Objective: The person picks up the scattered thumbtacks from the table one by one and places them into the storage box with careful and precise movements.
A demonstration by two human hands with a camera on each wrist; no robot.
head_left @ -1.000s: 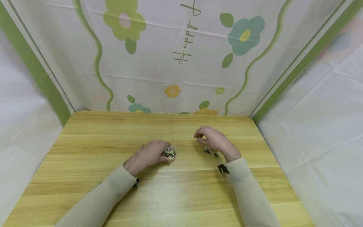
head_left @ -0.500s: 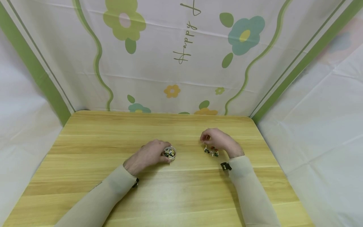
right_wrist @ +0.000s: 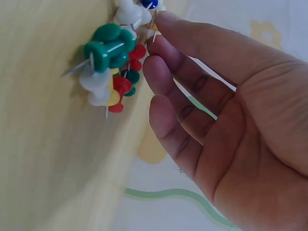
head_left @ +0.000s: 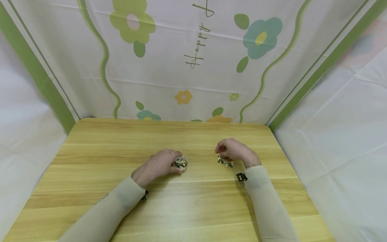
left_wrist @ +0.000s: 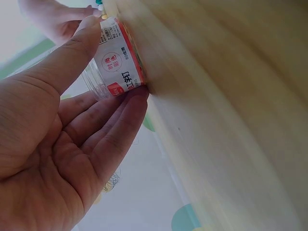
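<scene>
My left hand (head_left: 160, 163) grips a small clear round jar (left_wrist: 94, 79) with a red-and-white label, standing on the table. Several multicoloured pushpins (head_left: 180, 163) fill it, as the head view shows from above. My right hand (head_left: 232, 149) is at a small cluster of loose pushpins (right_wrist: 110, 50) on the wood, right of the jar. Green, white, red and yellow heads show there, some with needles pointing out. Thumb and forefinger of this hand pinch a pushpin (right_wrist: 154, 21) at the cluster's edge; its head is partly hidden. The other fingers curl loosely beside it.
The wooden table (head_left: 169, 211) has a far edge against a white curtain (head_left: 169, 74) printed with flowers. White sheets (head_left: 341, 134) hang at both sides. Dark straps (head_left: 241, 177) show at both wrists, under the sleeves.
My right hand has moved right and slightly nearer to me, onto the loose pushpins, and its fingertips have come together on one. My left hand stays on the jar.
</scene>
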